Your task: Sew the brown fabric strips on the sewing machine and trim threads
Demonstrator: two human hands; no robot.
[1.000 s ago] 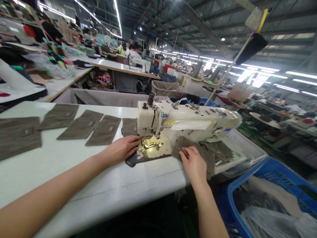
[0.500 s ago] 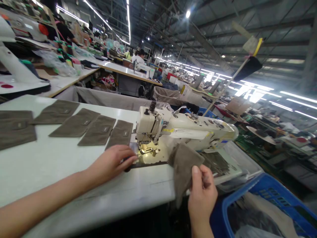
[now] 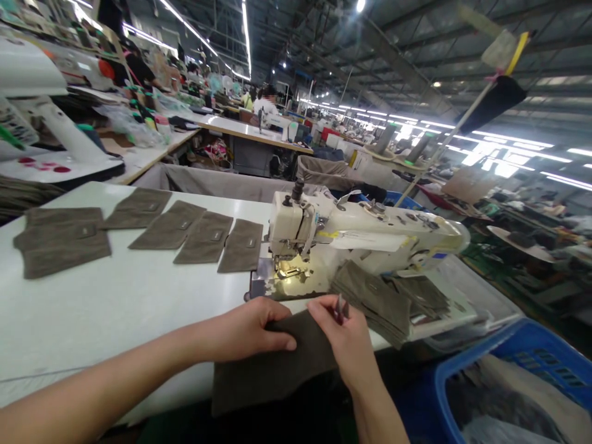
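A dark olive-brown fabric piece [image 3: 277,379] hangs over the table's front edge, held between both hands. My left hand [image 3: 250,330] is closed on its upper left part, thumb on top. At its upper right edge my right hand [image 3: 346,339] pinches the cloth. A small pointed metal tool, perhaps thread snips [image 3: 341,306], also sticks out of my right hand. Just beyond the hands stands a cream sewing machine [image 3: 365,228], its lamp lighting the presser foot [image 3: 289,270]. A stack of similar fabric pieces [image 3: 374,299] lies right of the needle area.
Several brown fabric pieces [image 3: 203,237] with small tabs lie along the white table [image 3: 152,308] to the left. At the lower right is a blue plastic basket [image 3: 441,394] with material inside. A second sewing machine [image 3: 60,129] stands at the far left; co-workers sit farther back.
The fabric piece has come from beside the machine's right to the front edge. My left hand has left the needle plate and taken hold of it. The view has shifted slightly left.
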